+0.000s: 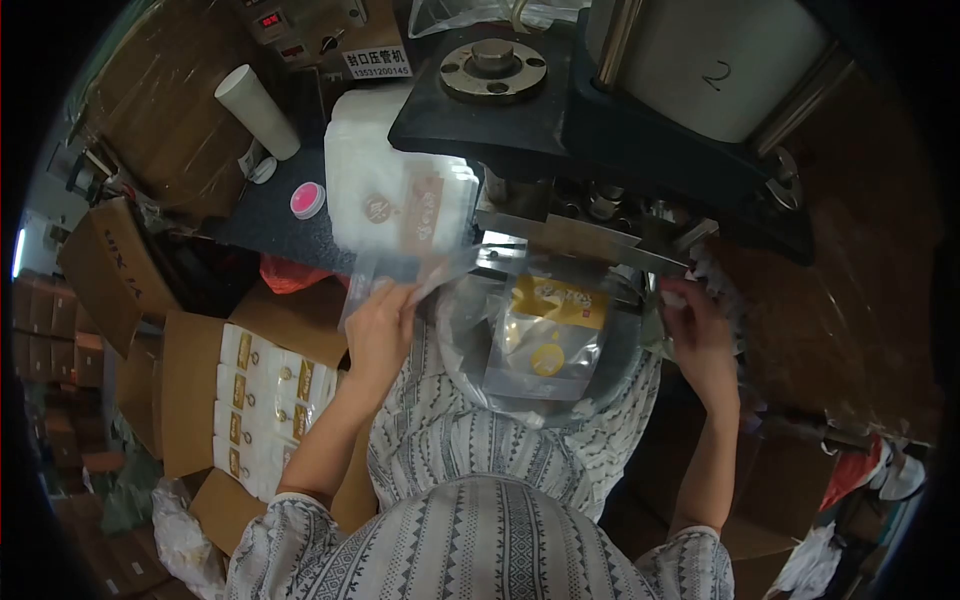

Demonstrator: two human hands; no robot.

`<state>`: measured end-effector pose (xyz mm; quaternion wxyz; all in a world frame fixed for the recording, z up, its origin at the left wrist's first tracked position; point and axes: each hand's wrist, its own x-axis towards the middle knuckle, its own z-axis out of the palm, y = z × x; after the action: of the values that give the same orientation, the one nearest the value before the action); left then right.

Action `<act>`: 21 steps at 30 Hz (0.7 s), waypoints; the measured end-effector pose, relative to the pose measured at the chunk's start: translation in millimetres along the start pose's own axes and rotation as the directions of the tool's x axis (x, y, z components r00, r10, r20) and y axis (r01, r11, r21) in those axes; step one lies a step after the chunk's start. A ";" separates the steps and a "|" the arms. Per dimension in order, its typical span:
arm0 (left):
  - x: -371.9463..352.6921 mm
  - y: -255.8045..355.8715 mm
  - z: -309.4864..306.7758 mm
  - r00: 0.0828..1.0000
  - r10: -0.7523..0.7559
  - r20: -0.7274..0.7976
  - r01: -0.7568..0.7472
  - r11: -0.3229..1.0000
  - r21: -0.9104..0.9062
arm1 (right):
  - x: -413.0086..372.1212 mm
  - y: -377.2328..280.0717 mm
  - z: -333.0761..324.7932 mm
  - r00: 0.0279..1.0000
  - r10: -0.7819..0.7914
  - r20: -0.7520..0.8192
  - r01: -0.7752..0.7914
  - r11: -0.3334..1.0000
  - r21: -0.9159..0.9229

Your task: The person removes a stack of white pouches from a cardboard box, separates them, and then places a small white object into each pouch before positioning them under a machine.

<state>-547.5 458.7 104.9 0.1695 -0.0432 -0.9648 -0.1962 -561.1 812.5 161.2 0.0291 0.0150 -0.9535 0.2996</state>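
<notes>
My left hand (378, 335) is closed on a clear plastic bag (375, 275), whose loose edge stretches right toward the machine's jaw (575, 240). My right hand (700, 340) is beside the jaw's right end, fingers bent together; what they hold, if anything, is hard to make out. Between the hands, a round clear basin (465, 375) rests at my lap. In it lies a clear pouch (545, 340) with a gold band and a round gold mark. Just beyond my left hand is a stack of white printed pouches (370, 170).
A dark press machine (500, 115) overhangs the work spot. On the table are a pink-topped round tub (307, 199) and a white cylinder (258, 112). An open carton (190, 400) with several packed pouches stands at left. Cardboard (840, 300) lines the right side.
</notes>
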 end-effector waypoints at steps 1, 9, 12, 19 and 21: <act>-2.8 15.6 -3.4 0.997 0.049 -0.060 -0.051 0.998 -0.040 | -3.4 -16.9 -0.4 0.991 -0.021 0.129 -0.030 0.923 0.383; -5.0 63.4 -6.2 0.953 0.295 -0.069 -0.301 0.896 -0.327 | -4.5 -61.9 34.9 0.921 -0.328 0.208 0.142 0.783 0.605; -8.0 65.7 20.7 0.940 0.295 0.170 -0.174 0.846 -0.505 | -0.5 -50.2 48.7 0.947 -0.292 0.135 0.128 0.726 0.676; 46.3 83.4 59.0 0.663 -0.059 0.746 0.732 0.261 -0.630 | 1.6 -6.8 21.4 0.992 0.122 -0.031 -0.123 0.992 -0.033; 46.9 83.7 59.4 0.643 -0.060 0.763 0.753 0.232 -0.616 | 15.6 21.2 28.2 0.975 -0.049 -0.218 0.001 0.976 -0.216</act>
<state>-597.4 559.8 100.1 -0.2604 0.0863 -0.6513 -0.7075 -579.0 813.6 127.0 0.1408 -0.0098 -0.9707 0.1946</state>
